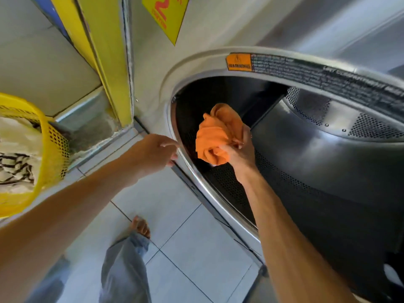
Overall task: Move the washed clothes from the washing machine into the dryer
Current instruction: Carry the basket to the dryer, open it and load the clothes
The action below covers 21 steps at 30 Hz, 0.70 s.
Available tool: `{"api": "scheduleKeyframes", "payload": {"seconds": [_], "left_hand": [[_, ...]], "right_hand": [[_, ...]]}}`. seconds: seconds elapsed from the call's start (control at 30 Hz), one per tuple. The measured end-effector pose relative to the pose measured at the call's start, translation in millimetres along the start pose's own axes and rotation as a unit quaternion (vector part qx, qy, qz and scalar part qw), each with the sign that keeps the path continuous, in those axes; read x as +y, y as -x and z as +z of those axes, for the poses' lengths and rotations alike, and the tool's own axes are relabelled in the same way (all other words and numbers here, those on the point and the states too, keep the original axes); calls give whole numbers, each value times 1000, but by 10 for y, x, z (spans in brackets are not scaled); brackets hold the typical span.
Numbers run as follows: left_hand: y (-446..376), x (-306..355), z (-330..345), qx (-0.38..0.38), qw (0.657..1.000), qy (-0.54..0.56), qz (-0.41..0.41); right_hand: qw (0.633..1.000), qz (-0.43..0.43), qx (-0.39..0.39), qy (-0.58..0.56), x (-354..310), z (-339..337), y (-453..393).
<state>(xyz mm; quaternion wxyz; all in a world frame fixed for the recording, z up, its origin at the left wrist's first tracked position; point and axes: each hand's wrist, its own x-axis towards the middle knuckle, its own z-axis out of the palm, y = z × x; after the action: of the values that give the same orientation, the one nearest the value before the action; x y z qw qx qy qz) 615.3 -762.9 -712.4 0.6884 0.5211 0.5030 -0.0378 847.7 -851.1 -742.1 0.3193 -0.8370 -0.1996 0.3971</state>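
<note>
Although an orange cloth [218, 134] is already held at the mouth of the dryer drum [317, 154], in the centre of the frame, the task is judged to be only partly done: more laundry [17, 154] is seen heaped in the yellow basket [51, 147] at the left edge, and little can be made out inside the dark drum (its floor is mostly hidden). The cloth is bunched and clenched in the right hand [239, 152], fingers curled round its lower edge, the arm stretched up from the lower right and reaching past the chrome door ring [196, 171]. The left hand [153, 154] is extended from the lower left with fingers loosely spread, nothing grasped, its fingertips just at the ring's left side. Whether they touch it cannot be told.
</note>
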Motion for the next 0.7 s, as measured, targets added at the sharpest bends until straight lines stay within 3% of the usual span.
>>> {"api": "scheduleKeyframes", "payload": {"seconds": [0.17, 0.27, 0.53, 0.7], "left_hand": [[31, -335, -218, 37, 996, 75, -42], [101, -649, -482, 41, 990, 113, -74], [771, -1633, -1457, 136, 962, 170, -162], [841, -2400, -2240, 225, 941, 189, -166]], "right_hand": [[989, 11, -39, 144, 138, 205, -196], [986, -8, -80, 150, 29, 547, 93], [927, -73, -321, 181, -393, 2149, 1180], [895, -114, -383, 196, -874, 3206, 1450]]}}
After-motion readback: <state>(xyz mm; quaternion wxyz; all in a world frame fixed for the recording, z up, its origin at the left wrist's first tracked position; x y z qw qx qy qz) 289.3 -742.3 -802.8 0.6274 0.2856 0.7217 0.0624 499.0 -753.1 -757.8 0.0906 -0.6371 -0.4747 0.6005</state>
